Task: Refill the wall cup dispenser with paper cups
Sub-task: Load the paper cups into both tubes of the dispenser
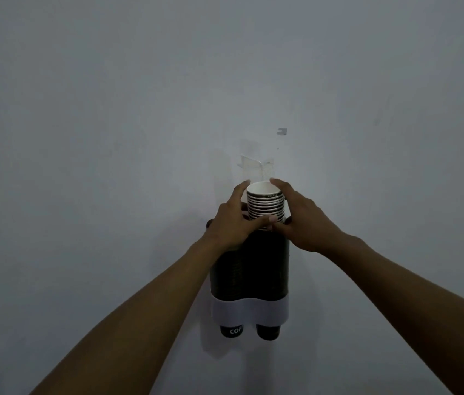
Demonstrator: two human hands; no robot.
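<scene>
A dark two-tube cup dispenser (265, 269) hangs on the wall, with a white band (250, 312) across its lower part. Dark paper cups poke out below the band: one at the left (231, 331) with white lettering, one at the right (267, 332). A stack of paper cups (266, 205) with white rims stands out of the right tube's top. My left hand (235, 220) grips the stack from the left, thumb across its front. My right hand (300, 220) holds it from the right, fingers curled around the top rim.
The wall (139, 138) is plain grey and dimly lit. A clear plastic mount (255, 163) sits on it just above the dispenser, and a small mark (282, 131) lies higher up. Bare wall extends on both sides.
</scene>
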